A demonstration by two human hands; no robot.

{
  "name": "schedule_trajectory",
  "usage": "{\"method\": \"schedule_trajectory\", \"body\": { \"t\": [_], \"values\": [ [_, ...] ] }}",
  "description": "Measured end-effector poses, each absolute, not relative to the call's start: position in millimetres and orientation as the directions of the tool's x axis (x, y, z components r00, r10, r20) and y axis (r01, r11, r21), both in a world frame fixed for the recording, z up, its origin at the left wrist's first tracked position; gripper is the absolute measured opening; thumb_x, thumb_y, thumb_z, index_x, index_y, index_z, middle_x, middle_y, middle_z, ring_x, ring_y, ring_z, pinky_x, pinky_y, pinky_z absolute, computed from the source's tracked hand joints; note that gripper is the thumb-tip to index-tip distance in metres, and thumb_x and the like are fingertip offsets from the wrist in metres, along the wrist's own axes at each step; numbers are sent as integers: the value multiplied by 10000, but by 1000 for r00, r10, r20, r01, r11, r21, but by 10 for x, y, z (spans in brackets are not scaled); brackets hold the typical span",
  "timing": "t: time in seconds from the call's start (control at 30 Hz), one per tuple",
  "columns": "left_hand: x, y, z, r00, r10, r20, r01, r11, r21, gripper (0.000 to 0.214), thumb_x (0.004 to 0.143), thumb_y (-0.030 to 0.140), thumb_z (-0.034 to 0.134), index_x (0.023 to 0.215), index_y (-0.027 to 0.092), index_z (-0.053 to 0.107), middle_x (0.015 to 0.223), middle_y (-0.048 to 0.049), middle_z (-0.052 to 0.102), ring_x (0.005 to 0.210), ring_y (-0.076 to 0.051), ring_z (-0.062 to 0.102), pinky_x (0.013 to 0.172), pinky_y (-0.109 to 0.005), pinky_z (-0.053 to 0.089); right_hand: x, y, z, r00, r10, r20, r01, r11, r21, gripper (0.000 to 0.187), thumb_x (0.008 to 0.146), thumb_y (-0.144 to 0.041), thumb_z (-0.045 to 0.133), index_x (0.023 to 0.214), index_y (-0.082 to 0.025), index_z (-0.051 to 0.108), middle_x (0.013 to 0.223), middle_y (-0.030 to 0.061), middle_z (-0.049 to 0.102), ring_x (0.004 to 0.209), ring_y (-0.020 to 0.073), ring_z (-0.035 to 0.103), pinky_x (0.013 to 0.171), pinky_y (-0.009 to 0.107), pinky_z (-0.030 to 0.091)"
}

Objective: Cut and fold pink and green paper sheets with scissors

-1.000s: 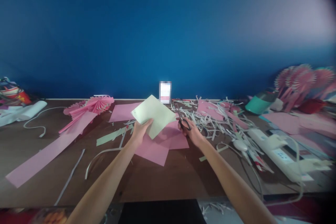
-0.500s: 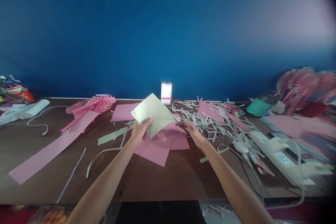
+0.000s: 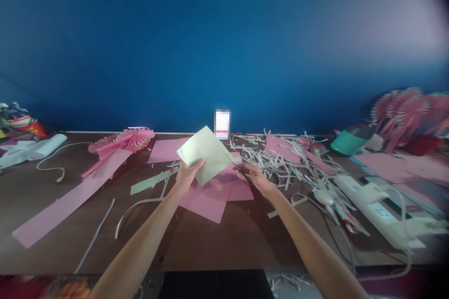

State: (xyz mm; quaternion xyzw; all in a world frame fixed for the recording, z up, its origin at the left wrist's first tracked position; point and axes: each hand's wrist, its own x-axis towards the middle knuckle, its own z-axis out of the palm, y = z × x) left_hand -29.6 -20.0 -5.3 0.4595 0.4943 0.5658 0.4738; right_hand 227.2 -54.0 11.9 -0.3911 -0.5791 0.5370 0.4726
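A plain blue wall [image 3: 224,46] stands behind the dark brown worktop [image 3: 210,247]. Our left hand [image 3: 188,175] pinches a pale green square paper sheet [image 3: 207,152] by its near left edge, above overlapping pink paper sheets [image 3: 206,203] in the middle. Our right hand [image 3: 255,177] is closed around slim dark-handled scissors [image 3: 239,167]. A second ago these stood apart from the sheet's right corner; now their blades meet it, pointing far left, which we judge a cutting position, though any cut is too small to tell.
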Motion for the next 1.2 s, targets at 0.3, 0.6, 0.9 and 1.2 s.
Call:
{"method": "schedule_trajectory", "body": {
  "t": [0.3,0.6,0.9,1.2],
  "values": [
    [-299,-197,-49,-139,989,47,-43,-54,998,541,652,401,760,1120,175,609,1121,-127,650,990,-263,627,825,-374,514,2303,-505,60,-306,943,135,51,157,-986,262,753,-352,671,969,-205,679,748,17,564,669,142,492,590,250,365],
    [-305,-207,-37,-141,989,50,-43,-57,997,555,654,407,755,1130,166,603,1111,-128,652,985,-262,629,825,-373,514,2303,-493,26,-313,938,150,44,172,-984,285,741,-372,671,975,-212,693,870,44,623,778,181,553,659,280,421],
    [-317,-189,-57,-168,985,26,-58,-36,998,586,632,393,774,1145,176,591,1137,-136,640,1003,-270,618,832,-376,503,2306,-491,11,-323,936,142,46,166,-985,291,765,-351,657,1016,-205,684,847,37,605,738,151,532,660,269,410],
    [-321,-198,-41,-141,989,39,-45,-45,998,559,656,399,760,1147,185,601,1126,-128,645,998,-271,621,842,-389,504,2298,-512,35,-309,940,145,69,175,-982,315,756,-363,668,1020,-192,696,829,47,617,715,153,538,637,275,421]
  ]
}}
